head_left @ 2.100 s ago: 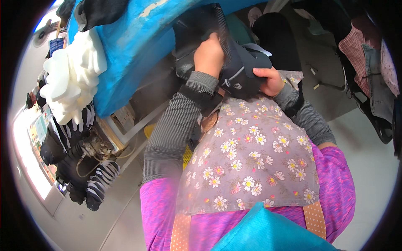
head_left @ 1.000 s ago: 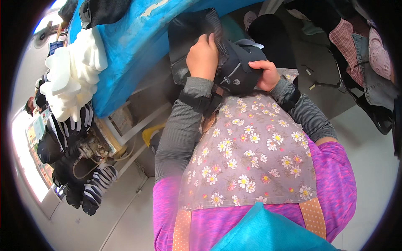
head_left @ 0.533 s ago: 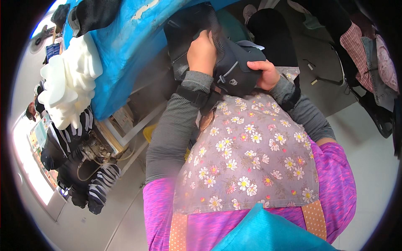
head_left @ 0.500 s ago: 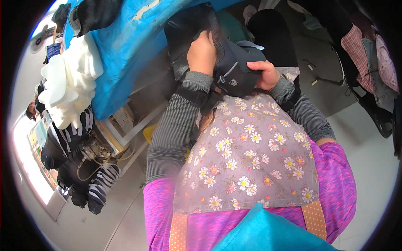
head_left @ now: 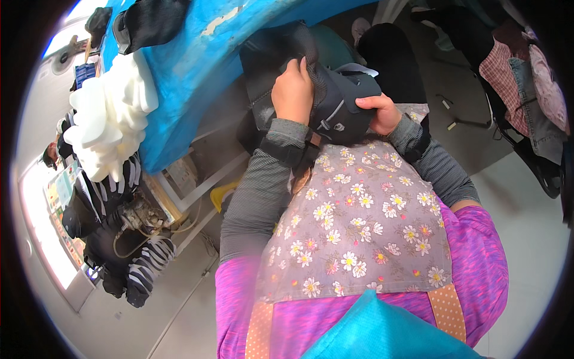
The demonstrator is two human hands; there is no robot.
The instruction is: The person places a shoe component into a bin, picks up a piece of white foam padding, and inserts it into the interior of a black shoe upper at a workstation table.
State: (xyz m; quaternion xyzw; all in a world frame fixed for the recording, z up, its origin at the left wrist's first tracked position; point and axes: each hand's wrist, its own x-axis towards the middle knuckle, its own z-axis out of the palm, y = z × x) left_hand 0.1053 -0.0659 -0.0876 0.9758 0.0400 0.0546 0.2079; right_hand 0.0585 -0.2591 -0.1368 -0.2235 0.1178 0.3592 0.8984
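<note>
Tabletop point(head_left: 188, 72), black item point(head_left: 353, 116) lower in view

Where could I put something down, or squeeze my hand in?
Bare blue cover shows between the white pads and the held black piece, though it may slope. Pale floor shows beside the right purple sleeve. It's crowded where the left hand and right hand hold that piece, and by the striped bundle.

Shows black with pale grey marks on the handheld piece point(head_left: 351, 118), yellow-centred white daisies on the mauve-grey apron point(head_left: 371, 230), white dots on tan straps point(head_left: 445, 306), streaked magenta-purple on the shirt point(head_left: 478, 254).
</note>
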